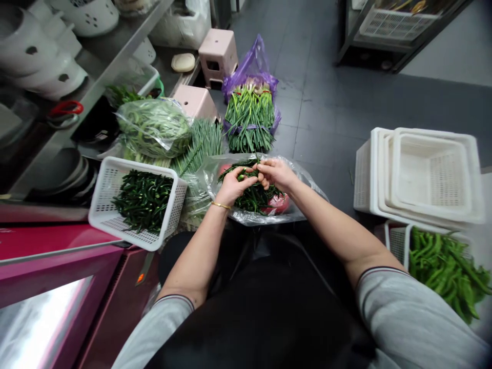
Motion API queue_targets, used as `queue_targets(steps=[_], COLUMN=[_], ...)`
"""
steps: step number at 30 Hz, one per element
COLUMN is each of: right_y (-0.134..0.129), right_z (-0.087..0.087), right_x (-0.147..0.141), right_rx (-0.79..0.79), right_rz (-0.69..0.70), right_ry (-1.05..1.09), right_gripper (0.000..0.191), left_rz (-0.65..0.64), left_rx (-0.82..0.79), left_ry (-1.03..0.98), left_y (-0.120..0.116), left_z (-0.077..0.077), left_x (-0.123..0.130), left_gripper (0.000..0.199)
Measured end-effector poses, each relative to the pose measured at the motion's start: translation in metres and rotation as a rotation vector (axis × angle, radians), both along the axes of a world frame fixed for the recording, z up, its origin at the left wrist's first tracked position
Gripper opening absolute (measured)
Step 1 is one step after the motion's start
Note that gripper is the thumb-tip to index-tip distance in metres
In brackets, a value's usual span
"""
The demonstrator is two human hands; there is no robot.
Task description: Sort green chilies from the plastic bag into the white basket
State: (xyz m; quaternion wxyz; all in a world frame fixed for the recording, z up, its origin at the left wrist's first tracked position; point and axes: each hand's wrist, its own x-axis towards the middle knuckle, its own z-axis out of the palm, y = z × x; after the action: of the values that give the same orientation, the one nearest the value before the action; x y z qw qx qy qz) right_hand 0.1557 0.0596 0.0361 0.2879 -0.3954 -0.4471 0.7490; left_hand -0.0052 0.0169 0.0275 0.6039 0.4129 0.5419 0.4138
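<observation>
My left hand (237, 185) is closed around a few green chili peppers, with a light green end showing between its fingers. Beside it, my right hand (275, 173) pinches the thin stem end of a pepper, the fingertips of both hands nearly touching. Both are over a clear plastic bag (303, 179) that lies open in front of me and holds dark green peppers (251, 200) and something red (277, 204). To the left, a white basket (100, 197) contains a heap of dark green peppers (144, 200).
Bundled green stalks (249, 115) stand beyond the bag, near pink stools (218, 51). Bagged greens (156, 128) lie behind the left basket. At right are stacked white baskets (430, 169) and light green peppers (446, 266). A metal shelf (126, 46) runs along the left.
</observation>
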Motion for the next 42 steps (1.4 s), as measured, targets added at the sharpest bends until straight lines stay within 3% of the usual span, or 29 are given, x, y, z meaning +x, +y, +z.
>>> queue_targets(steps=[3,6,9,13,16,18,20,22,26,30,32,35,40,42], right_y=[-0.017,-0.036,-0.043,-0.035,-0.03,-0.03,-0.033,-0.036,-0.036,-0.03,-0.029,-0.033,-0.035,-0.034], right_z=[-0.01,-0.02,-0.017,0.008,0.022,0.02,0.01,-0.006,-0.035,-0.032,-0.025,-0.026,-0.046,-0.042], right_x=[0.004,0.007,0.015,0.017,0.011,0.01,0.012,0.015,0.018,0.027,0.032,0.027,0.018,0.023], right_rx=[-0.083,0.001,0.188,0.459,0.847,0.988,0.967,0.837,0.605,0.489,0.55,0.605,0.496,0.528], right_rz=[-0.023,-0.052,0.037,0.178,0.146,0.085,0.088,0.218,0.492,0.421,0.338,0.362,0.548,0.546], right_ry=[0.048,-0.068,-0.237,-0.461,-0.802,-1.065,-1.271,-1.378,-1.312,-1.143,-1.159,-1.278,-1.245,-1.222], right_gripper=[0.037,0.04,0.036,0.04,0.042,0.045,0.047,0.047,0.04,0.024,0.027,0.039,0.025,0.024], left_rz=[-0.114,-0.16,-0.214,-0.349,-0.301,-0.273,-0.255,-0.207,-0.042,0.013,-0.017,-0.139,-0.764,-0.909], left_rx=[-0.092,-0.158,-0.152,-0.055,-0.097,-0.143,-0.169,-0.177,-0.169,-0.043,0.093,0.198,0.126,0.133], left_ry=[-0.057,-0.113,-0.015,0.093,-0.015,-0.038,0.005,0.027,-0.083,0.061,0.204,0.358,0.697,0.832], left_y=[-0.009,-0.021,-0.028,-0.024,-0.022,-0.025,-0.028,-0.029,-0.026,-0.025,-0.025,-0.031,-0.069,-0.082], left_z=[-0.004,-0.013,-0.013,0.001,0.004,0.001,-0.003,-0.006,-0.006,-0.006,-0.009,-0.016,-0.021,-0.013], left_x=[0.004,0.007,0.004,-0.005,-0.003,0.003,0.005,0.002,-0.015,-0.018,-0.013,-0.008,-0.008,-0.009], left_gripper=[0.044,0.041,0.034,0.028,0.032,0.034,0.033,0.028,0.014,0.017,0.02,0.02,0.014,0.008])
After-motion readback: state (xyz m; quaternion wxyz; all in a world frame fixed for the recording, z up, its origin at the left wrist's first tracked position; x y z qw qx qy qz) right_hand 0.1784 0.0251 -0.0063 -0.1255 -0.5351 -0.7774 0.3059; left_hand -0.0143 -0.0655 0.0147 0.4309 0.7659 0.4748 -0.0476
